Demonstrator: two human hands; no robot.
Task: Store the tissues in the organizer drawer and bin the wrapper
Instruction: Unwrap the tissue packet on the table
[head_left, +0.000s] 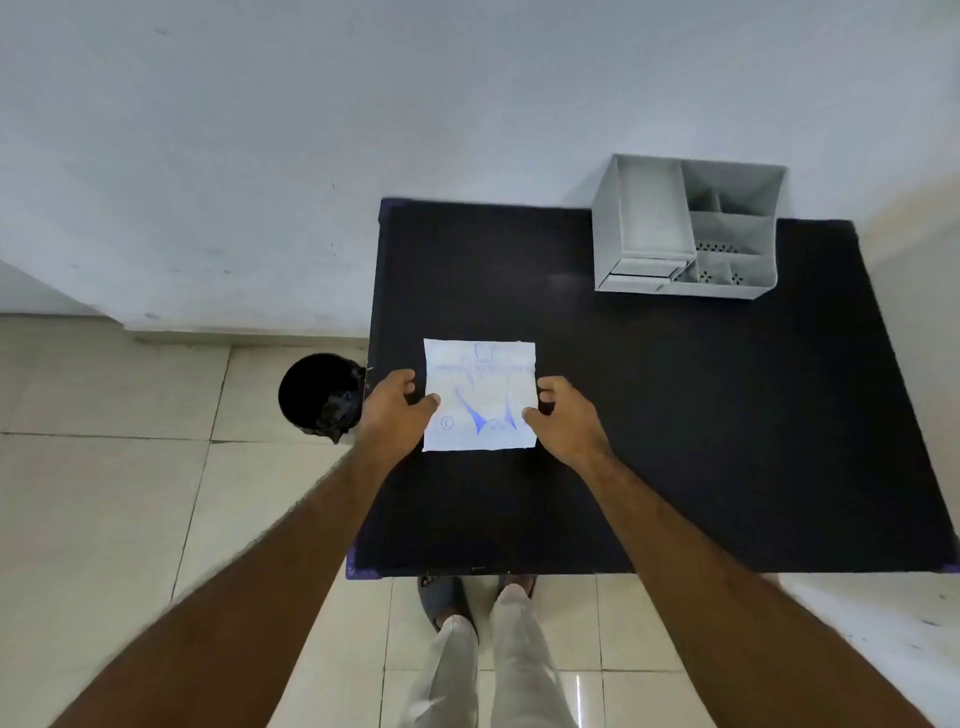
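Observation:
A square white tissue pack (480, 395) with blue print lies flat on the black table (675, 415), still in its wrapper. My left hand (397, 410) touches its left edge, thumb resting on the pack. My right hand (563, 415) touches its right edge, fingers curled beside it. The pack rests on the table between both hands. A grey organizer (685, 228) stands at the table's back right, its small drawers (636, 275) at the lower front left, shut. A black bin (319, 392) with a dark liner stands on the floor just left of the table.
A pale wall rises behind the table. Cream floor tiles (104, 493) spread to the left and below. My legs and a sandal (441, 597) show under the table's near edge.

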